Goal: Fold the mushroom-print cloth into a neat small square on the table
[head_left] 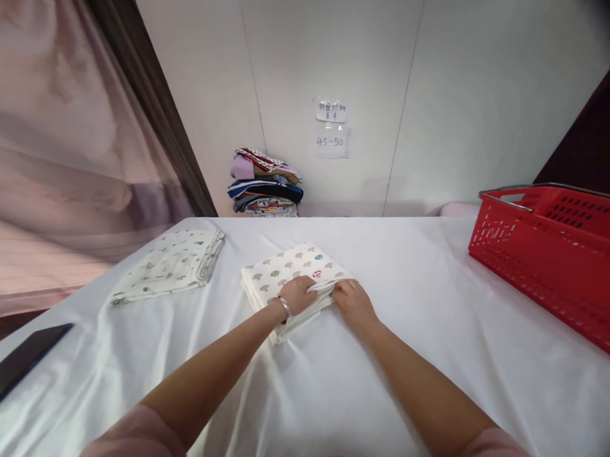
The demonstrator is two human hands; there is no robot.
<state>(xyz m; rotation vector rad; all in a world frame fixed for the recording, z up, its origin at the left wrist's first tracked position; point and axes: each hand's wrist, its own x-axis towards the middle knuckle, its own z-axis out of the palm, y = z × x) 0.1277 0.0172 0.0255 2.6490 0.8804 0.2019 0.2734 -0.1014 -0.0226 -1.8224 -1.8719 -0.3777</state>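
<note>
A folded white cloth (288, 261) printed with grey, green, blue and red mushroom shapes lies at the middle of the table. My left hand (296, 295), with a silver bracelet at the wrist, is closed on the cloth's near edge. Its right corner is pinched in my right hand (353, 302), whose fingertips are partly hidden by the fold. Between the hands the edge is slightly lifted and creased. Farther left lies a second folded white cloth (176, 261) with a small print, apart from both hands.
At the right stands a red plastic basket (548, 264) with a metal handle. A long dark object (23, 365) lies at the left table edge. Behind the white-covered table (394, 258) is a stack of folded fabrics (266, 187). Paper signs (331, 141) hang on the wall; a pink curtain (72, 147) hangs left.
</note>
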